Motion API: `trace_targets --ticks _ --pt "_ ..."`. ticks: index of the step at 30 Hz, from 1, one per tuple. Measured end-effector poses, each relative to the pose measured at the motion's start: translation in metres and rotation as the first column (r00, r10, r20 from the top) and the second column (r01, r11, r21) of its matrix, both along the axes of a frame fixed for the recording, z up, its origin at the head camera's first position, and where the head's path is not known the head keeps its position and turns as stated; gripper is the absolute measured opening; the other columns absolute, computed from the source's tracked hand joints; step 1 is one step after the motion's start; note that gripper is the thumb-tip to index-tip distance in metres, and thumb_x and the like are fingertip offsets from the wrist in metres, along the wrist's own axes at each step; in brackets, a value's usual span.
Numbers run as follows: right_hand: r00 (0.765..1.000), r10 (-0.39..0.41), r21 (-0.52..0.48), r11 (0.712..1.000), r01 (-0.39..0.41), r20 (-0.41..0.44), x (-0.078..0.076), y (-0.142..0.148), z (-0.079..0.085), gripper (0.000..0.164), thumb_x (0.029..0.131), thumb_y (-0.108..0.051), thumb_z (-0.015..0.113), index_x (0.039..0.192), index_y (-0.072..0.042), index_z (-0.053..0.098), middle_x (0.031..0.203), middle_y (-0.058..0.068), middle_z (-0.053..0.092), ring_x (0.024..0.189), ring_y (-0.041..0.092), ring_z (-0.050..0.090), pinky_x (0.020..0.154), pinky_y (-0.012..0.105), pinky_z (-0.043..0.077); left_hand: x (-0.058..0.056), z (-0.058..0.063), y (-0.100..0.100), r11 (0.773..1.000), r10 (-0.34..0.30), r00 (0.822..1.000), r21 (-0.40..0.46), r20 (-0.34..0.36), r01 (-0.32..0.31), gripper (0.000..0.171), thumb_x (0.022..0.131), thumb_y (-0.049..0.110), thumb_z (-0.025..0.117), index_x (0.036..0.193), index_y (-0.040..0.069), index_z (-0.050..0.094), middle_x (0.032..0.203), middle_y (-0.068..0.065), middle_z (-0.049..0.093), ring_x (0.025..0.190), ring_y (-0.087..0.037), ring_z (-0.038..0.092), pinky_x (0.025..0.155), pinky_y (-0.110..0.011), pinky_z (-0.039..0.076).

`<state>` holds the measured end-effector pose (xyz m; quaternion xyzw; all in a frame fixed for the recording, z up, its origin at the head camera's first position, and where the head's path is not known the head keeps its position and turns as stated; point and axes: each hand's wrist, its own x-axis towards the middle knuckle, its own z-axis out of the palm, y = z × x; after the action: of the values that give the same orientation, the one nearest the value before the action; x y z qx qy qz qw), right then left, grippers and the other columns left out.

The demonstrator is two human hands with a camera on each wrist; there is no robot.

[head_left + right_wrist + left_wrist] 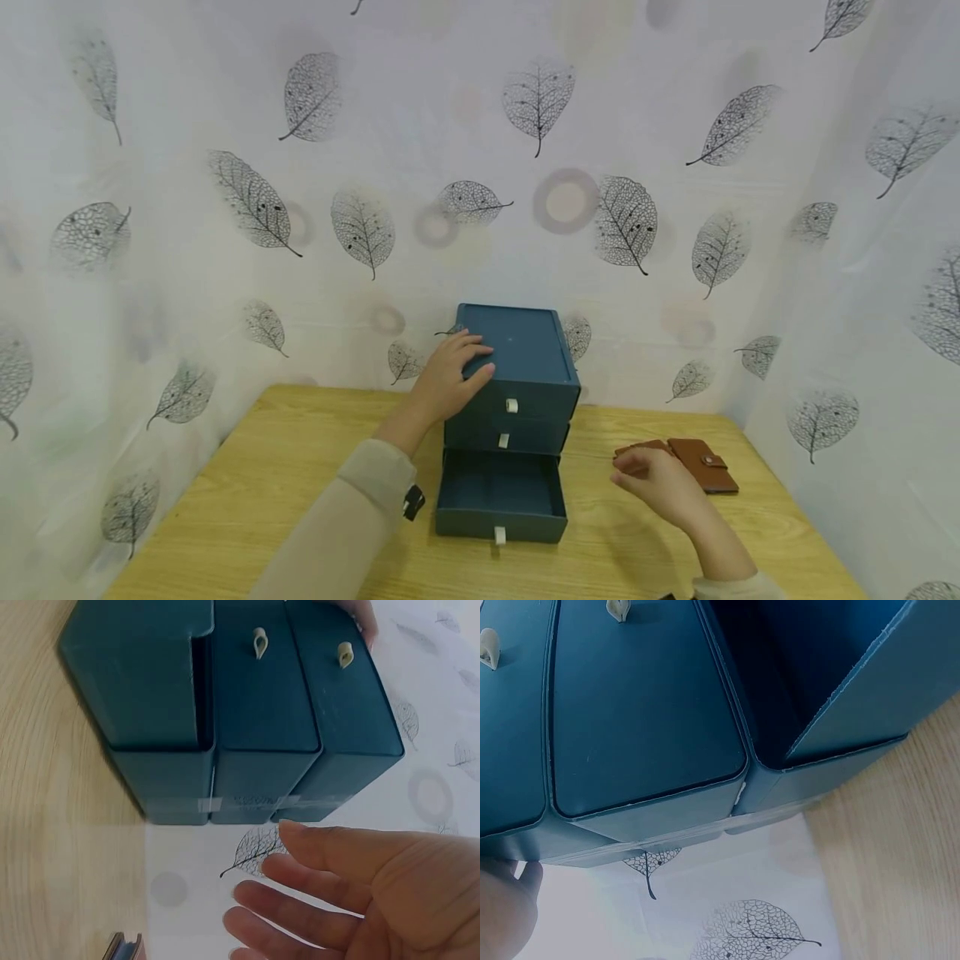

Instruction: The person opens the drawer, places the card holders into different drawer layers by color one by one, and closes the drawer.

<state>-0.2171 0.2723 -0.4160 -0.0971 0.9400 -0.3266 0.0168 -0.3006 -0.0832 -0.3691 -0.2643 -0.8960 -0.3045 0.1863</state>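
Observation:
A dark blue cabinet of three stacked drawers [525, 346] stands on the table, with small pale pull tabs on the fronts. Its bottom drawer [498, 525] is pulled out, and the visible part of its inside holds nothing. My left hand [448, 379] rests on the top left edge of the cabinet, fingers over the top. To the right, my right hand [663, 485] hovers with relaxed fingers and nothing in it, as the right wrist view [352, 889] shows. It partly covers a brown item beside a brown leather snap-strap case [699, 463].
The light wood table [300, 475] reaches back to a pale curtain [420, 125] printed with dark leaf skeletons. The curtain also closes off the left and right sides. The pulled-out drawer juts toward the front of the table.

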Motion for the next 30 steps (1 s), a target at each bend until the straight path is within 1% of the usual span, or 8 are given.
trace_targets --ticks 4,8,11,13,17,21,24,30 --pt "0.999 -0.037 -0.014 0.999 0.037 -0.015 -0.003 0.006 -0.002 0.031 0.088 -0.032 0.077 0.107 -0.008 0.073 0.102 0.001 0.071 0.088 0.019 0.068 0.071 0.036 0.058 0.001 0.001 0.000 1.000 0.001 1.000 -0.006 0.008 -0.001 0.044 0.103 0.038 0.053 0.137 0.012 0.061 0.152 -0.010 0.046 0.150 -0.028 0.025 0.121 -0.052 0.020" --pt "0.999 -0.046 -0.019 0.999 0.046 -0.020 -0.007 0.011 -0.005 0.029 0.089 -0.031 0.076 0.107 -0.008 0.074 0.104 0.003 0.072 0.091 0.021 0.068 0.074 0.039 0.058 0.001 0.001 0.000 1.000 0.001 1.000 -0.008 0.010 -0.001 0.044 0.103 0.038 0.053 0.137 0.012 0.061 0.152 -0.010 0.046 0.150 -0.028 0.025 0.121 -0.052 0.020" --pt "0.999 -0.037 -0.005 0.999 0.036 -0.036 -0.010 0.016 -0.007 0.029 0.091 -0.031 0.075 0.108 -0.008 0.073 0.105 0.004 0.072 0.095 0.024 0.068 0.078 0.044 0.057 0.001 0.001 0.000 1.000 0.000 1.000 -0.005 0.010 0.000 0.044 0.103 0.038 0.054 0.137 0.012 0.061 0.152 -0.010 0.046 0.150 -0.029 0.025 0.121 -0.053 0.019" --pt "0.999 -0.025 -0.004 1.000 0.025 -0.045 -0.013 0.019 -0.009 0.030 0.092 -0.030 0.074 0.110 -0.006 0.073 0.105 0.004 0.072 0.096 0.025 0.068 0.079 0.044 0.057 0.001 0.002 0.000 1.000 -0.001 1.000 -0.004 0.010 0.001 0.044 0.103 0.038 0.054 0.137 0.011 0.061 0.152 -0.010 0.046 0.150 -0.029 0.025 0.121 -0.053 0.019" --pt "0.999 -0.009 -0.029 1.000 0.007 -0.050 -0.018 0.026 -0.013 0.028 0.093 -0.025 0.072 0.113 -0.005 0.072 0.108 0.007 0.072 0.097 0.027 0.068 0.075 0.040 0.058 0.002 0.002 0.000 1.000 -0.003 1.000 -0.003 0.008 0.003 0.044 0.103 0.037 0.054 0.137 0.011 0.061 0.152 -0.010 0.046 0.149 -0.029 0.025 0.121 -0.053 0.020" --pt "0.998 -0.002 -0.038 0.999 -0.001 -0.060 -0.023 0.030 -0.017 0.025 0.095 -0.021 0.071 0.114 -0.005 0.072 0.107 0.008 0.072 0.093 0.024 0.069 0.069 0.035 0.058 0.002 0.002 0.000 1.000 -0.004 1.000 -0.004 0.012 0.004 0.044 0.103 0.038 0.053 0.137 0.012 0.061 0.152 -0.010 0.046 0.150 -0.029 0.025 0.121 -0.053 0.020" --pt "0.997 0.008 -0.017 1.000 -0.009 -0.076 -0.027 0.034 -0.021 0.024 0.095 -0.020 0.070 0.114 -0.006 0.072 0.105 0.007 0.072 0.091 0.022 0.068 0.069 0.035 0.057 0.001 0.002 0.000 1.000 -0.001 1.000 -0.006 0.018 0.001 0.044 0.103 0.039 0.052 0.137 0.013 0.061 0.152 -0.009 0.046 0.150 -0.028 0.024 0.121 -0.052 0.019" --pt "0.993 0.046 0.045 0.998 -0.042 -0.111 -0.039 0.044 -0.029 0.025 0.094 -0.017 0.071 0.115 -0.002 0.071 0.106 0.011 0.071 0.094 0.030 0.068 0.073 0.041 0.058 0.001 0.001 0.000 1.000 -0.004 1.000 -0.002 0.011 0.004 0.044 0.103 0.039 0.053 0.137 0.012 0.061 0.152 -0.010 0.046 0.150 -0.028 0.025 0.121 -0.052 0.019"
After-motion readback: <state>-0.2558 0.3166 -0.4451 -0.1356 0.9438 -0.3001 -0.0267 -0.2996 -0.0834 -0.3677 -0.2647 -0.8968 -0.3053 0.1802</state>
